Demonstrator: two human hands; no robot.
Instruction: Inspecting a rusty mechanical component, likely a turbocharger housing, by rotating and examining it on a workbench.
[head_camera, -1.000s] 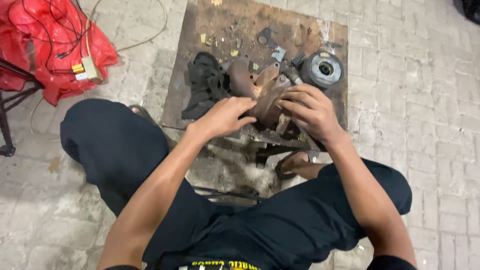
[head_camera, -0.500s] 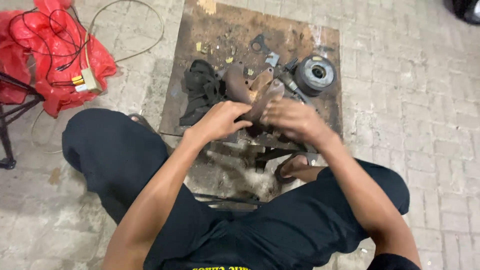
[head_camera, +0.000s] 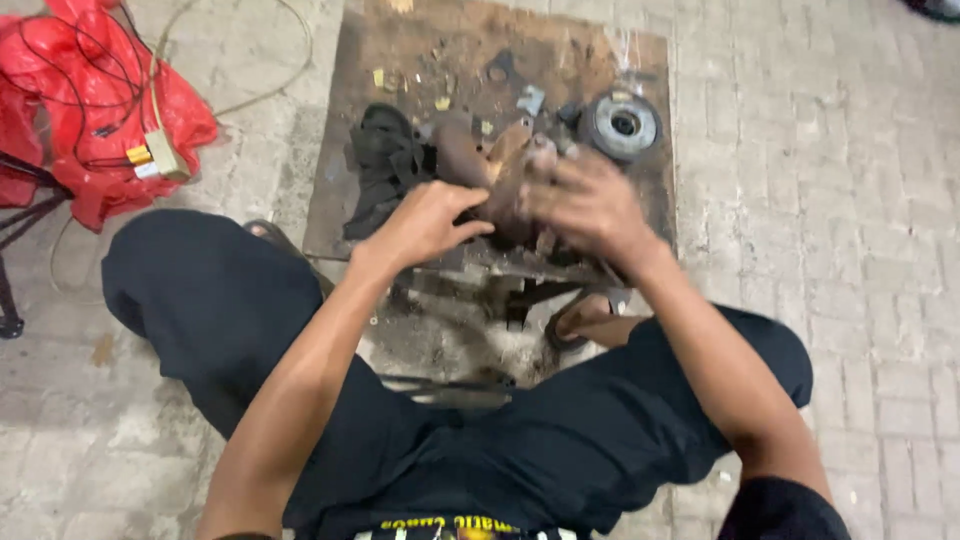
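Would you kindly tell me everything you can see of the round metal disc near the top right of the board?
The disc is round, grey and metallic-looking, with a dark hole in its centre and a thick rim. It lies flat on the rusty brown board, near its right edge, just beyond the right hand. No hand touches it. Small metal bits lie to its left. Finer detail is blurred.

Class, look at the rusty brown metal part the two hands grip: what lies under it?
Under the rusty brown metal part sits a dark metal stand on a stained brown board. The left hand and right hand cover its lower half, hiding where they meet.
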